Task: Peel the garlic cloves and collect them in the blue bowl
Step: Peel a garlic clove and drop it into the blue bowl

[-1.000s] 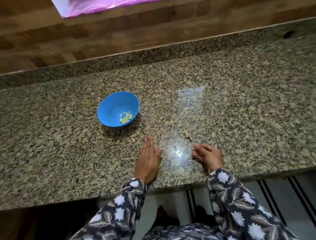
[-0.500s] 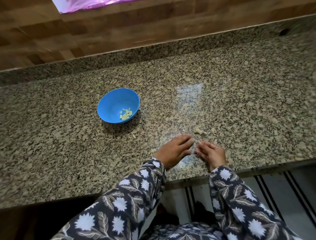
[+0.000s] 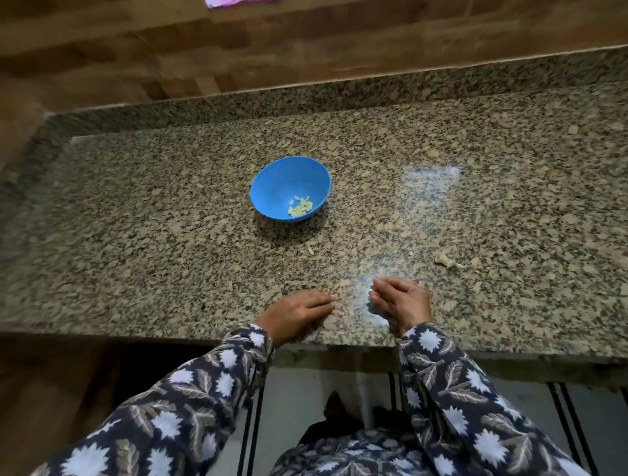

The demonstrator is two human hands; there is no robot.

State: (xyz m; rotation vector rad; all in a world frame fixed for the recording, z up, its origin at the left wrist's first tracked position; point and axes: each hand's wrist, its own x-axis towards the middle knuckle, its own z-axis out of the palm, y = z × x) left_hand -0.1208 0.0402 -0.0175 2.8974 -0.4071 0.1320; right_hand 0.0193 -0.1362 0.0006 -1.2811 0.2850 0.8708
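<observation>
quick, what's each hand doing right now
Left hand: open, flat on the speckled granite counter, holding nothing.
Right hand: fingers curled; whether it holds anything cannot be told.

I see a speckled granite countertop [image 3: 142, 217] with a raised granite backsplash strip [image 3: 339, 91] along its far edge. Wood-pattern wall [image 3: 306, 40] behind it. Bit of pink fabric or plastic [image 3: 234, 2] at the top edge, can't tell which. Glossy light reflection [image 3: 428, 176] on the stone. Below the counter edge, pale floor with dark stripes [image 3: 560, 418].
</observation>
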